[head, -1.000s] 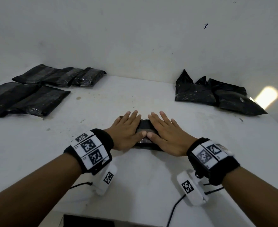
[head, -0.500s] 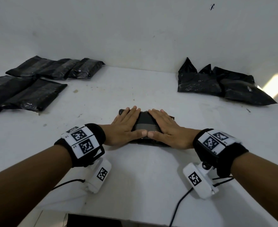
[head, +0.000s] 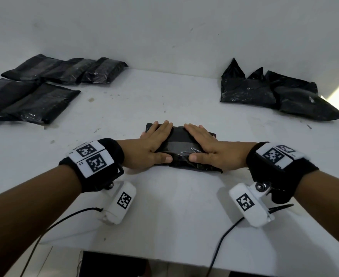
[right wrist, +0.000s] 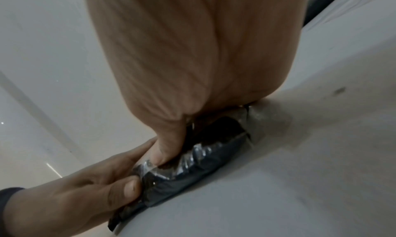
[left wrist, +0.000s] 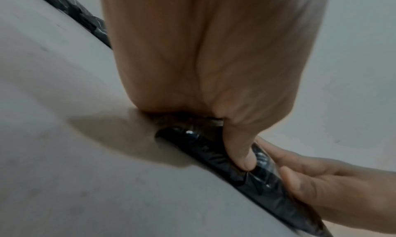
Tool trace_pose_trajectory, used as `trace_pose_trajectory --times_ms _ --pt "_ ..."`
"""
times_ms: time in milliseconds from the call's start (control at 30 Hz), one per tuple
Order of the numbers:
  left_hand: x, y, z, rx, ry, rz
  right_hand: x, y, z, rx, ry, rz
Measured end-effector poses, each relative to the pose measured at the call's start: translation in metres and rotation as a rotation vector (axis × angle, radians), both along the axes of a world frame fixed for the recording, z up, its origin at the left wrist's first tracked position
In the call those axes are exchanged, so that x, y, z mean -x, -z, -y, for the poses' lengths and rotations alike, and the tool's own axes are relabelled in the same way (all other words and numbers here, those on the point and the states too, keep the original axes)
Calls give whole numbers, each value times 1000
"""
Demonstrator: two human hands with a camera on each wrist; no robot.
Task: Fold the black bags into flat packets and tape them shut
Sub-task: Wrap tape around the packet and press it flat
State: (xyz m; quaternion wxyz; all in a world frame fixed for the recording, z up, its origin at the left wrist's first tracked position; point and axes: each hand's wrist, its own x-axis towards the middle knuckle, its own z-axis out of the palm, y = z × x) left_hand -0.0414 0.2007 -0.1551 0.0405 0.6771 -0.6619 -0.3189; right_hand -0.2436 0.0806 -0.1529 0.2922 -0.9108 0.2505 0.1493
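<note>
- Black plastic packet [head: 181, 145] lies flat on the white table [head: 164, 206], near its front edge and midway between the two stacks.
- Left hand [head: 151, 145] and right hand [head: 206, 147] both lie palm-down on the packet, fingers straight and spread over its top, thumbs along the near edge with their tips almost meeting.
- Neither hand grasps; both press. The wrist views confirm each thumb bearing on the near fold.
- Clear tape [head: 179, 145] runs as a glossy strip across the packet's top between the hands.
- Judgement: the step in hand is smoothing the tape down. It would be done well by sliding the palms outward from the centre with even pressure, so the strip bonds without creases and the fold cannot spring open; the thumbs should hold the near edge meanwhile.
- Flat packets [head: 34, 92], apparently finished, lie overlapping at far left.
- Loose bags [head: 274, 94], puffed and peaked, sit at far right, apparently awaiting folding.
- Contents of any bag cannot be told; all are opaque.
</note>
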Motion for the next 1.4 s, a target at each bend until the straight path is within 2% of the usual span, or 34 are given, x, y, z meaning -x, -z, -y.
trace_pose_trajectory --times_ms 300,433,500,600,733,833,967,1267,1333,1400 --pt "-2 -7 0 -52 -54 -149 3 -12 4 -131 36 -26" --pt "14 -11 0 7 -218 -325 -3 -18 -4 -245 219 181" --pt "21 -8 3 106 -240 -277 -8 -19 -13 -181 280 256" --pt "25 2 7 247 -287 -104 -14 -11 -19 9 276 287" --pt "25 11 7 252 -286 -84 -16 4 -16 113 197 293" --pt "26 11 6 186 -301 -101 -16 10 -15 106 181 276" --pt "10 14 -5 228 -387 -171 -8 8 -12 -40 239 198" --pt "7 12 -14 188 -417 -70 0 9 -9 -321 344 424" --pt "11 5 -15 186 -448 -45 0 3 -11 -298 348 418" --pt "18 -7 -16 225 -452 -19 0 -6 -15 -149 315 373"
